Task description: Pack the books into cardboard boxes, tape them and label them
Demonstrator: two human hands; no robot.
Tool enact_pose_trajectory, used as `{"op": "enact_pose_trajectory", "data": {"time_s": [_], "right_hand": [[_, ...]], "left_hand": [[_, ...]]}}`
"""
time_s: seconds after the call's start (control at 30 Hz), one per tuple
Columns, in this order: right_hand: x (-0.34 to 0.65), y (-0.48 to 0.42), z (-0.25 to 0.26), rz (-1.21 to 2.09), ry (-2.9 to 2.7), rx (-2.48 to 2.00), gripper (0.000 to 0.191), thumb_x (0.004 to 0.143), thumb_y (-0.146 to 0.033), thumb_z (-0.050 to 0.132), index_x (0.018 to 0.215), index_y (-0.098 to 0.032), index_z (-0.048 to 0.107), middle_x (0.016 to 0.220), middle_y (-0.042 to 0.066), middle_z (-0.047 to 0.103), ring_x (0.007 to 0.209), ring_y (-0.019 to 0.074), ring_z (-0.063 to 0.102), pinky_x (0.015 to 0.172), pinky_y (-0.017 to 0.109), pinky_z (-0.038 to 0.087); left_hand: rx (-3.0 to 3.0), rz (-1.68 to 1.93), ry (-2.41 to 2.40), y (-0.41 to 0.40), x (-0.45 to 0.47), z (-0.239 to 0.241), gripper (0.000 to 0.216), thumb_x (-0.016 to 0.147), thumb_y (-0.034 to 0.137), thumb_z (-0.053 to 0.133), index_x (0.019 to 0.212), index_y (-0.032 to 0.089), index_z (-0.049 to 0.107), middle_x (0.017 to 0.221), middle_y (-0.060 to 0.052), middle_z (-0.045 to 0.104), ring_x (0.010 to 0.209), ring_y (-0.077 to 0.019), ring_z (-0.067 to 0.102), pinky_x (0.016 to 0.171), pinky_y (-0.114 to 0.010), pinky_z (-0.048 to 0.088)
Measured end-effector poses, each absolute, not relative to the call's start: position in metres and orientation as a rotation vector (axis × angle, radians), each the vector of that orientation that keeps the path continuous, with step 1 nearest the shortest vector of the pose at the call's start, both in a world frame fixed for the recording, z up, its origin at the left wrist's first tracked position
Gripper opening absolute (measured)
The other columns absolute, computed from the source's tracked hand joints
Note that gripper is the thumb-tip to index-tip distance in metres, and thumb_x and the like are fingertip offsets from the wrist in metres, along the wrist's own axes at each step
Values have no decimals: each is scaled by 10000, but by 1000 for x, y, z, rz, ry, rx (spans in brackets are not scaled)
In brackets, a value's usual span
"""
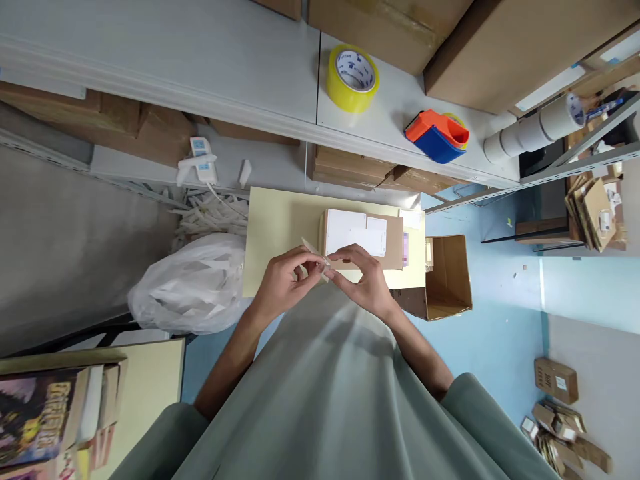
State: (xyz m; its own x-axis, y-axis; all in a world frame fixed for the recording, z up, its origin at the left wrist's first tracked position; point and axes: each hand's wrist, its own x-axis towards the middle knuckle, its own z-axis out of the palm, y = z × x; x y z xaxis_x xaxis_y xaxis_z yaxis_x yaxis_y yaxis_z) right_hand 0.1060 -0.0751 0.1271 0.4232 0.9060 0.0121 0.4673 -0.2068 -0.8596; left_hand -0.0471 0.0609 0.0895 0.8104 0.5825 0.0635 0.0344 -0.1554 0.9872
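Observation:
My left hand (285, 280) and my right hand (363, 277) meet over the near edge of a small pale yellow table (273, 230). Both pinch a thin pale strip (315, 255), which looks like label backing, held between their fingertips. Just beyond the hands lies a flat brown cardboard parcel (393, 240) with white labels (355, 233) stuck on its top. My grey-green shirt fills the lower part of the view.
A white bag of paper strips (193, 287) sits left of the table; an open carton (450, 277) stands to its right. The shelf above holds a yellow tape roll (353, 77), an orange-blue tape dispenser (435, 137) and boxes. Small cartons (557, 400) litter the blue floor.

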Motion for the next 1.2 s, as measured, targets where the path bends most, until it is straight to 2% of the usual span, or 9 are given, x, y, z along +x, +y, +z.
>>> {"op": "enact_pose_trajectory", "data": {"time_s": [0.23, 0.43, 0.67, 0.9, 1.03, 1.13, 1.2], "right_hand": [[101, -68, 125, 703, -1091, -1849, 256, 1051, -465, 664, 922, -263, 755, 943, 38, 753, 915, 212, 701, 862, 390, 591], [105, -73, 122, 742, -947, -1866, 215, 1013, -423, 654, 902, -249, 716, 931, 27, 741, 891, 199, 708, 869, 380, 610], [112, -82, 119, 715, -833, -1882, 224, 983, -438, 668, 883, -240, 703, 918, 28, 736, 890, 202, 703, 863, 375, 620], [124, -87, 122, 667, -773, -1924, 296, 970, -524, 682, 888, -240, 699, 937, 42, 746, 926, 225, 712, 870, 390, 628], [134, -93, 125, 618, -712, -1942, 309, 955, -545, 702, 888, -243, 704, 940, 43, 746, 939, 235, 714, 891, 403, 630], [139, -98, 125, 612, -664, -1942, 308, 952, -542, 709, 887, -241, 698, 928, 38, 740, 932, 234, 716, 905, 407, 627], [142, -101, 124, 620, -647, -1936, 298, 952, -532, 711, 895, -240, 702, 933, 38, 739, 934, 233, 719, 907, 407, 624]], "left_hand": [[1777, 477, 464, 65, -55, 91, 114, 979, 257, 651, 942, 226, 754, 871, -9, 721, 692, -115, 645, 581, -214, 497], [1830, 430, 554, 68, -61, 72, 100, 914, 227, 638, 894, 228, 735, 866, -6, 714, 735, -132, 666, 594, -221, 494], [1834, 361, 722, 73, -70, 36, 158, 908, 301, 601, 896, 234, 744, 910, -21, 757, 800, -160, 710, 623, -231, 507], [1752, 366, 925, 77, -77, -9, 207, 833, 408, 617, 865, 246, 742, 916, -56, 802, 797, -212, 722, 802, -321, 573], [1579, 281, 1118, 92, -85, -34, 231, 798, 435, 631, 869, 235, 724, 781, -35, 752, 755, -223, 726, 709, -305, 562], [1422, 299, 1296, 120, -98, -47, 202, 805, 377, 642, 891, 206, 707, 724, -14, 709, 709, -209, 714, 628, -278, 534], [1372, 388, 1411, 148, -109, -51, 170, 835, 324, 649, 918, 181, 689, 733, -3, 702, 704, -183, 695, 631, -257, 532]]}}
